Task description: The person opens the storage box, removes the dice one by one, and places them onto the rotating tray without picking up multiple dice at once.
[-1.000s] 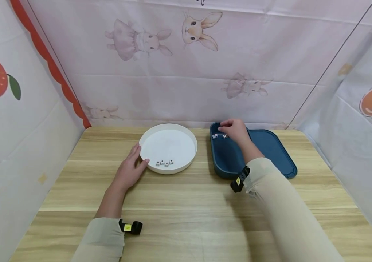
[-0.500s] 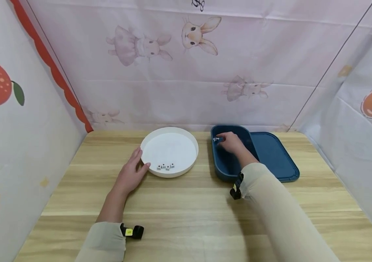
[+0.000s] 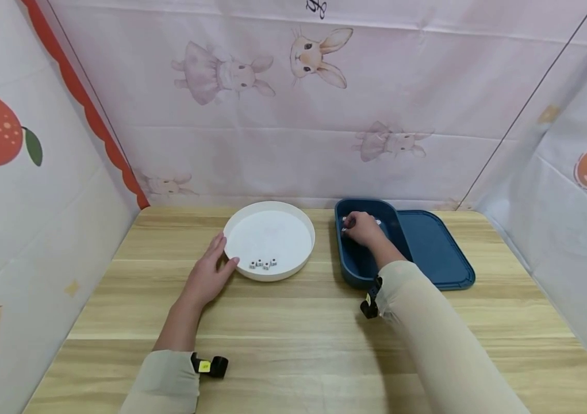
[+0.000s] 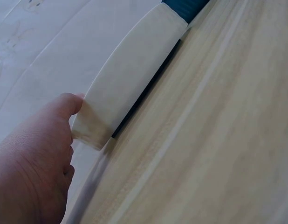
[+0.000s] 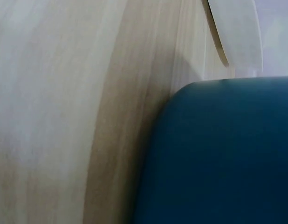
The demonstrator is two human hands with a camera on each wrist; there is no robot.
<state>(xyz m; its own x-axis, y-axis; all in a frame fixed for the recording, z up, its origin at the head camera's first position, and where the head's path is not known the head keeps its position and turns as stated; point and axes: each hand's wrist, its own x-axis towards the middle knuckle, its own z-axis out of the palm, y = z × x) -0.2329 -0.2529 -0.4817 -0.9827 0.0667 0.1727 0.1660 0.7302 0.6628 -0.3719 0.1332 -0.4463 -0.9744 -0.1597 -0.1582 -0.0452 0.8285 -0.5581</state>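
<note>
My left hand (image 3: pixel 205 279) rests against the near-left side of a round white tray (image 3: pixel 272 227), its thumb at the rim. In the left wrist view this hand (image 4: pixel 39 154) touches the tray's outer wall (image 4: pixel 130 70). Several small white dice (image 3: pixel 263 264) lie together near the tray's front edge. My right hand (image 3: pixel 365 230) reaches down inside a deep blue box (image 3: pixel 351 267), fingers bent among dice (image 3: pixel 378 222) near its back end. Its fingertips are mostly hidden, and I cannot tell whether they pinch a die. In the right wrist view the box wall (image 5: pixel 223 154) hides the hand.
A flat blue lid (image 3: pixel 435 253) lies right of the box. The wooden table (image 3: pixel 293 345) meets a rabbit-print cloth wall (image 3: pixel 272 155) just behind the tray and box. Patterned cloth walls stand on both sides.
My right hand has come down from above the box's back end into it, and the dice there have shifted apart. The left hand stays at the tray; the head view tilts slightly.
</note>
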